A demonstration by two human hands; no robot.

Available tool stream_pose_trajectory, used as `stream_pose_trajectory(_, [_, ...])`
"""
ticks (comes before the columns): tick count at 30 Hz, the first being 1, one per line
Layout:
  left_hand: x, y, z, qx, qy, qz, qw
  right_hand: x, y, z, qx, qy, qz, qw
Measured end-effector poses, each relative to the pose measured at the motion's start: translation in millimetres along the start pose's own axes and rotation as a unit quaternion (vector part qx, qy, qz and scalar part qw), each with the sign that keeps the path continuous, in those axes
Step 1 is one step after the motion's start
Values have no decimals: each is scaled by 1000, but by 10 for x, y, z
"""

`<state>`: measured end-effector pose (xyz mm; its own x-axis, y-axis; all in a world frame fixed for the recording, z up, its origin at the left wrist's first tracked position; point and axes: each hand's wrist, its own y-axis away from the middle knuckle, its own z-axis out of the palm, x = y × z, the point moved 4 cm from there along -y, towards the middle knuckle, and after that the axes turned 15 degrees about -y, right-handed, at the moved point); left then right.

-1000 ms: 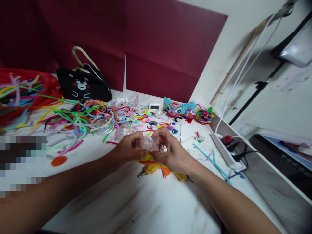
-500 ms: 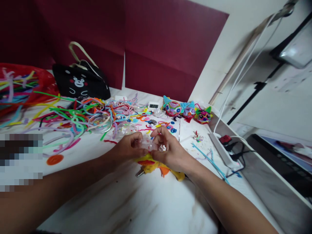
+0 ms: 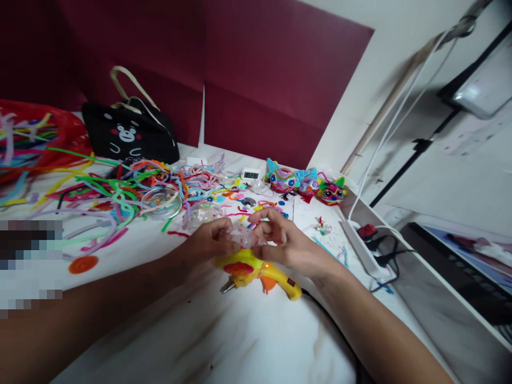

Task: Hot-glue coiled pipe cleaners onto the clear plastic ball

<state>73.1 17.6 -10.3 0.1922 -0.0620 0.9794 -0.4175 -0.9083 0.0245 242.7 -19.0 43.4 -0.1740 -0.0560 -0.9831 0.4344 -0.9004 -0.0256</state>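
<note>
Above the middle of the table, my left hand is closed on a small clear plastic piece, possibly a bag or a tub, with reddish bits showing through. The curled fingers and thumb of my right hand are at its other side; the exact contact is partly hidden. Just below my hands lies a yellow hot glue gun, its small light glowing, its metal nozzle to the left and its cord to the right. A yellow-and-red piece sits against it, half covered by my hands.
Pipe cleaners spread over the left, beside a round clear dish and an orange disc. Behind stand a black bag, a small digital clock and decorated animal heads. A power strip lies at right.
My right hand has shifted slightly right and its fingers have spread a little. More of the glue gun, with its light and cord, now shows. The camera view has moved slightly.
</note>
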Motion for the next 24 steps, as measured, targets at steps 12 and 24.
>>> stream_pose_trajectory(12, [70,-15,75,-69,201,12,977,-34,31,-39,-34,158,-8,987])
stream_pose_trajectory(24, [42,-42,81,-89,223,38,970,63,-11,-121,-23,212,-2,977])
